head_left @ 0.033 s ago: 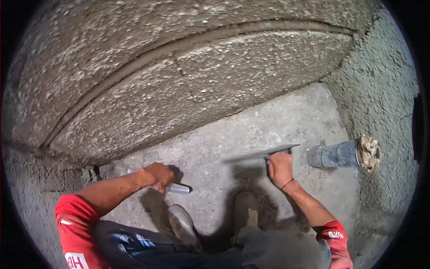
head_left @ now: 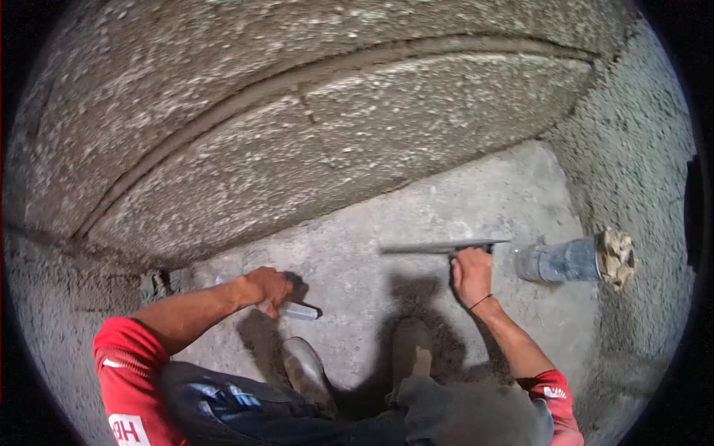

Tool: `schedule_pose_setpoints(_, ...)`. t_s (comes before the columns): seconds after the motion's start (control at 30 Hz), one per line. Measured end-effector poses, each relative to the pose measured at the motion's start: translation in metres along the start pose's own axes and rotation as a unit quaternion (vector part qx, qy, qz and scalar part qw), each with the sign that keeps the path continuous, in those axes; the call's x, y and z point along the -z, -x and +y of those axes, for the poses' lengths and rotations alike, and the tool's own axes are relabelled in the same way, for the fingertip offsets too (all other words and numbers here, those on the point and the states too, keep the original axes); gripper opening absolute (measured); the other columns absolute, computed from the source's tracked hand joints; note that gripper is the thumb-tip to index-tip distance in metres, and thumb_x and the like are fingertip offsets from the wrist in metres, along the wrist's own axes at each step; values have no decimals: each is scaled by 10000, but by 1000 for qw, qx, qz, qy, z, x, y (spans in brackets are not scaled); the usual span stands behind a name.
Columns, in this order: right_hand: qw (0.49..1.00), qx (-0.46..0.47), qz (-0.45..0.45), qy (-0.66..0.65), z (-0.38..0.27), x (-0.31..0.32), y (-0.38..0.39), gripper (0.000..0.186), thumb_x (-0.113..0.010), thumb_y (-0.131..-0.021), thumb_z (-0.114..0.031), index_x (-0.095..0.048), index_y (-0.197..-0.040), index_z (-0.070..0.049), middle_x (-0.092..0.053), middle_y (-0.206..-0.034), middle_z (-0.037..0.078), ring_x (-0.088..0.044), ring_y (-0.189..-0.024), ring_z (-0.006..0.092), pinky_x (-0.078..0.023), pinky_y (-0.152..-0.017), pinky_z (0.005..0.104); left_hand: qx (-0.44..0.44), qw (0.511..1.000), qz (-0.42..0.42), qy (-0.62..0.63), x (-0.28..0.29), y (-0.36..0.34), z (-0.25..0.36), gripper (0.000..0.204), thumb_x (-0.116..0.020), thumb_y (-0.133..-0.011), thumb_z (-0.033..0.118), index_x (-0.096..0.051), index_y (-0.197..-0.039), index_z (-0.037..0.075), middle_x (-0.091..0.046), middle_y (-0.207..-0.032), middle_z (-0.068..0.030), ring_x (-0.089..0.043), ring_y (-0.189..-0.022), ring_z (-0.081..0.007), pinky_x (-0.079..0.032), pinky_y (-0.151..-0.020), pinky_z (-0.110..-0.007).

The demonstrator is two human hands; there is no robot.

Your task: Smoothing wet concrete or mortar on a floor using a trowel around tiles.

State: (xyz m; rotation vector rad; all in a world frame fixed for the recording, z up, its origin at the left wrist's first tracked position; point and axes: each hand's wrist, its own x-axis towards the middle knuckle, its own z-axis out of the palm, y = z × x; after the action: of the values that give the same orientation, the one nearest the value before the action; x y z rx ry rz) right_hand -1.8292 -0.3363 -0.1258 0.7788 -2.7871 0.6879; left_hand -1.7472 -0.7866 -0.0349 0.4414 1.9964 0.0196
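Note:
My right hand is closed on the handle of a flat trowel, held above the floor in front of my right foot. Its thin metal blade appears nearly edge-on and points left, apart from the wall. At the left, my left hand wraps around a pale metal bar with a dark end. The bar's right end sticks out past my fingers, and a short bit shows on the other side; the middle is hidden under the hand.
A rough mortar-coated wall with a long raised band rises ahead. Another rough wall stands at the right. A grey pipe stuffed with crumpled brown paper stands on the concrete floor. My boots are close below.
The trowel blade has turned closer to level, its left end rising, and my right hand has shifted slightly right. My left hand keeps its hold on the bar.

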Motion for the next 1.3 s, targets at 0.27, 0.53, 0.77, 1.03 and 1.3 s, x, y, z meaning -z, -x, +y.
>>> schedule_pose_setpoints(0.27, 988, 149, -41, -22, -58, -43, -35, 168, -693, -755, -84, -594, -888, -60, -574, -885, 125, -547, -891, 330, -395, -808, 465, 78, 989, 106, 62, -8, 69, -10, 340, -760, -634, 300, -705, -904, 99, -698, -775, -121, -669, -743, -365, -510, -665, -468)
schedule_pose_setpoints(0.53, 982, 186, -38, 6, -152, -152, -123, 164, -577, -840, -94, -660, -978, -65, -633, -918, 79, -584, -887, 288, -405, -813, 472, 133, 916, 298, 234, -133, 167, 75, 409, -748, -675, 323, -670, -1009, 100, -641, -929, -116, -645, -881, -360, -526, -743, -462)
schedule_pose_setpoints(0.77, 932, 316, -157, -79, -259, -155, -73, 113, -608, -806, -97, -632, -912, -66, -628, -927, 100, -590, -913, 313, -420, -759, 490, 252, 771, 421, 405, -184, 184, 191, 337, -729, -696, 286, -673, -955, 78, -595, -848, -114, -628, -801, -343, -513, -698, -451)
schedule_pose_setpoints(1.03, 957, 282, -71, -12, -336, -228, -115, 93, -573, -860, -127, -630, -897, -64, -657, -884, 117, -648, -834, 313, -484, -726, 479, 340, 639, 459, 515, -241, 238, 287, 385, -766, -660, 290, -722, -979, 79, -603, -803, -111, -628, -765, -317, -520, -696, -419)
schedule_pose_setpoints(1.3, 893, 431, -115, -54, -314, -188, -32, 81, -589, -858, -139, -603, -843, -61, -643, -824, 122, -645, -761, 320, -469, -653, 490, 344, 651, 389, 554, -302, 232, 316, 328, -787, -668, 251, -726, -944, 86, -622, -791, -77, -634, -733, -262, -524, -670, -371)
